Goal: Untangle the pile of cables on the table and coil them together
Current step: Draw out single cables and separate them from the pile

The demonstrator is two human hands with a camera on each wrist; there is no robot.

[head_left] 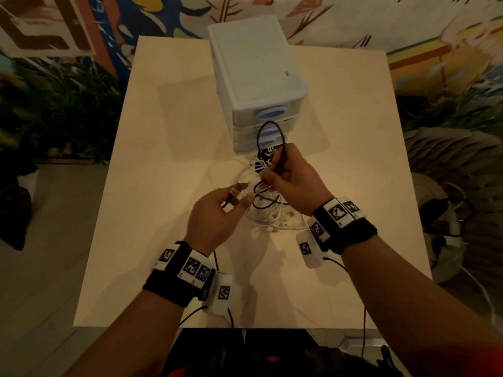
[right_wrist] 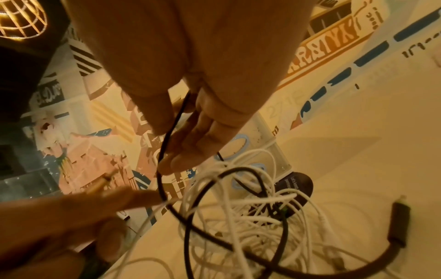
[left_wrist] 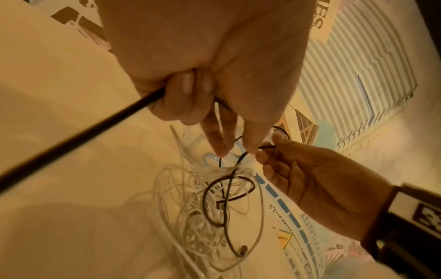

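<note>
A tangled pile of white cables (head_left: pixel 272 217) lies on the table (head_left: pixel 152 213) in front of me, with a black cable (head_left: pixel 268 137) running through it. My left hand (head_left: pixel 236 200) pinches the black cable's gold plug (head_left: pixel 233 192), just left of the pile. Above the pile, my right hand (head_left: pixel 272 170) pinches the same black cable, and a loop stands up over its fingers. In the right wrist view the right hand (right_wrist: pixel 171 143) holds the black cable (right_wrist: pixel 164 151) above the white cables (right_wrist: pixel 250 222). The left wrist view shows the left hand (left_wrist: pixel 210 105) curled round the black cable (left_wrist: pixel 83 136).
A white drawer unit (head_left: pixel 255 63) with blue handles stands just behind the pile. A dark printed card (head_left: pixel 265 157) lies between the unit and the pile. A black connector (right_wrist: pixel 398 222) on a thick dark lead lies at the pile's right. Bare tabletop extends left and right.
</note>
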